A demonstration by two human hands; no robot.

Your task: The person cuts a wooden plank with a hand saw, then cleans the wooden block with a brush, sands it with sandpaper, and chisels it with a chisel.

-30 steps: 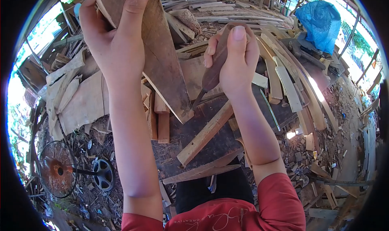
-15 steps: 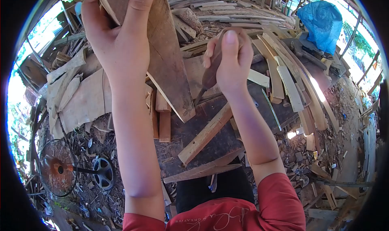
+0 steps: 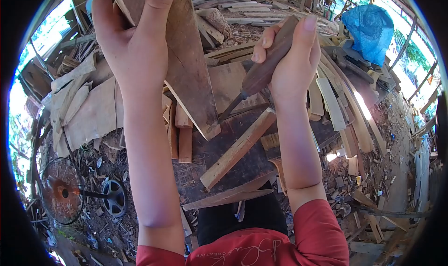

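Note:
My left hand (image 3: 133, 37) grips a wide brown board (image 3: 189, 65) at the top left, its thumb across the face. The board slants down to a pointed lower corner. My right hand (image 3: 294, 56) is wrapped round the dark wooden handle of a tool (image 3: 267, 61). The tool's thin metal shank points down and left, its tip beside the board's lower right edge; whether they touch I cannot tell. Below them a light wooden strip (image 3: 238, 149) lies diagonally on the dark work surface (image 3: 191, 177). Short reddish blocks (image 3: 185, 145) stand near my left forearm.
A fan (image 3: 62, 191) is at the lower left. Curved wooden strips (image 3: 359, 121) lie at the right, with a blue plastic bag (image 3: 368, 33) behind them. Thin sheets of wood (image 3: 95, 112) lie at the left. Wood scraps cover the ground.
My right hand has moved right and slightly up, and the tool's handle now leans more to the right. The board and my left hand have shifted slightly left in view.

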